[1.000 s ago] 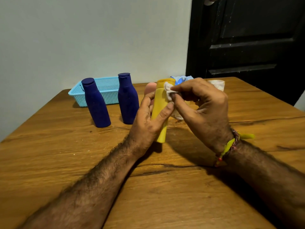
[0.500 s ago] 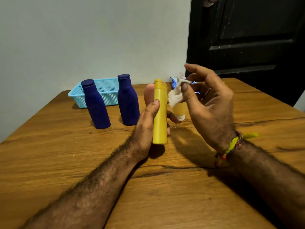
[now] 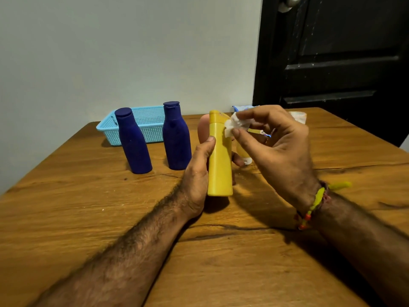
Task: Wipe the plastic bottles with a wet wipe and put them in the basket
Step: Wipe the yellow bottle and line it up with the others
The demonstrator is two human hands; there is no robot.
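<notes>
1. Nearest, your left hand gripped the yellow bottle upright above the worktop.
2. Your right hand pinched the wet wipe against the bottle's upper side.
3. Farther back, two blue bottles stood before the light-blue basket.

Two bottles left of centre on the table, basket right behind them, maybe another bottle hidden centre.
</notes>
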